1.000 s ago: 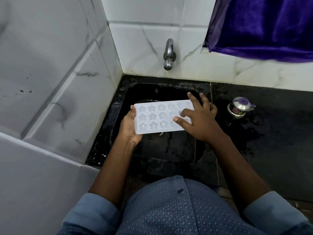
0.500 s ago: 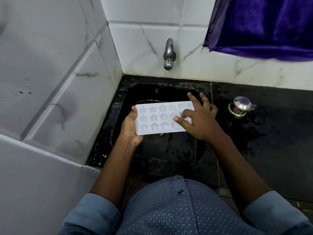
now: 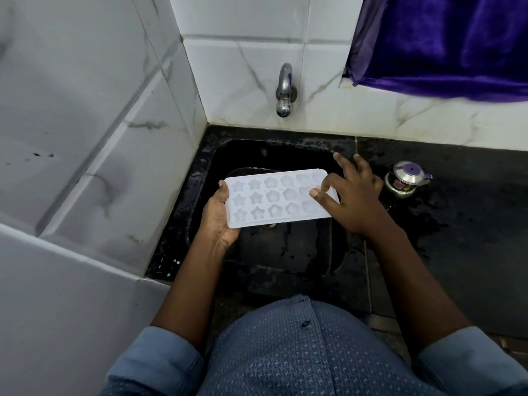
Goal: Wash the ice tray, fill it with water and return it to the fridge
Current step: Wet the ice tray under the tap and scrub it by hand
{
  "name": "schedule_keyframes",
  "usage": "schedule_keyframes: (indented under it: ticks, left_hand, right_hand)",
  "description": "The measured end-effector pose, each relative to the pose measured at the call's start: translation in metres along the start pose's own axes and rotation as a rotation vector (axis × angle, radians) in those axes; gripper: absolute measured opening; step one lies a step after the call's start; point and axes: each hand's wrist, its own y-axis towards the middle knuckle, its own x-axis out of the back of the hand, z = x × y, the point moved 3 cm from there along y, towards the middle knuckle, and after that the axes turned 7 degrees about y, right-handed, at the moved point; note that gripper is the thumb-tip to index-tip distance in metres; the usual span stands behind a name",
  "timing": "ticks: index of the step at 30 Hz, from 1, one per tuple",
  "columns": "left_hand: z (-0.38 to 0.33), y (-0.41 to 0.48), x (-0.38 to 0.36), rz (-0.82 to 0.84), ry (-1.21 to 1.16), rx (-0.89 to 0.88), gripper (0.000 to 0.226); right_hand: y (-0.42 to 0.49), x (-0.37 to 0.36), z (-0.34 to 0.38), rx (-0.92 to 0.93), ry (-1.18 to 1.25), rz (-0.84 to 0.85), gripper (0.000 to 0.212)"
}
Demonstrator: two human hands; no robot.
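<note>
One ice tray (image 3: pixel 274 221) sat in two hands, the left hand (image 3: pixel 220 215) and the right hand (image 3: pixel 351 201). Nearest the left grip were six star moulds (image 3: pixel 255 198), then six flower moulds (image 3: pixel 273 195). Those under the right hand were uncountable. There was one tap (image 3: pixel 284 90), one sink (image 3: pixel 257 152), one metal pot (image 3: pixel 405 180) and one purple cloth (image 3: pixel 443 44).

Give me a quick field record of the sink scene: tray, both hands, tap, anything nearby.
ice tray: white, star and flower cavities facing up, held over the sink
left hand: grips the tray's left end
right hand: thumb and forefinger on the tray's right end, other fingers spread
tap: no stream visible
nearby: small steel pot on the counter right of the sink; purple cloth above
</note>
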Motion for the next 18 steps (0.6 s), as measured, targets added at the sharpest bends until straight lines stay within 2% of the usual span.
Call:
schedule_keyframes:
  ticks: [12, 18]
  left_hand:
    - [0.0012, 0.0022, -0.0044, 0.041, -0.005, 0.004, 0.064]
    - [0.0018, -0.0002, -0.0067, 0.024, 0.002, 0.022, 0.063]
  right_hand:
    - [-0.0014, 0.0009, 0.0018, -0.052, -0.069, 0.064, 0.055]
    - [0.0004, -0.0005, -0.0004, -0.055, -0.072, 0.048, 0.053]
